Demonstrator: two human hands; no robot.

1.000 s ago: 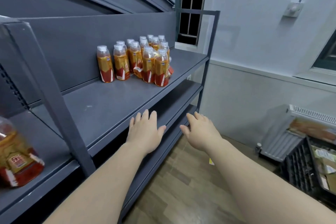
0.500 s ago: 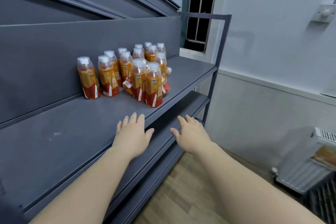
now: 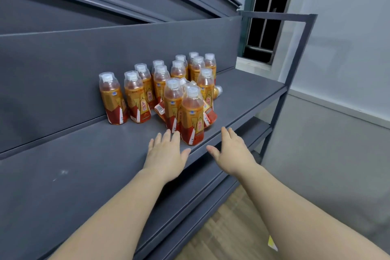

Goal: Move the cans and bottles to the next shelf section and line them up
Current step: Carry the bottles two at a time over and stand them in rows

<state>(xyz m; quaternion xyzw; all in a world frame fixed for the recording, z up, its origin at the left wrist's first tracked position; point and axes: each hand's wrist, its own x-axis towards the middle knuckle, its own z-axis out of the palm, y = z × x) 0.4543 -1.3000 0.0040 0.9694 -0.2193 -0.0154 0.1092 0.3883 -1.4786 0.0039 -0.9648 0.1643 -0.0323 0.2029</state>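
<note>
Several orange drink bottles (image 3: 160,88) with white caps and red-gold labels stand in a loose cluster on the grey shelf (image 3: 84,171). A few lie tipped over behind the front ones. The nearest bottle (image 3: 192,116) stands at the shelf's front. My left hand (image 3: 165,154) is stretched out flat just left of that bottle, fingertips near its base. My right hand (image 3: 231,152) reaches out open on its right side, over the shelf edge. Neither hand holds anything.
The grey back panel (image 3: 63,74) rises behind the bottles. A metal end frame (image 3: 299,53) closes the shelf on the right, with a lower shelf (image 3: 249,133) beneath. Wooden floor (image 3: 228,234) and a pale wall (image 3: 337,133) lie to the right.
My view has moved right along the shelf and closer to the bottles. Both hands have advanced toward the front bottle, now flanking it; the upright post and left section have left the view.
</note>
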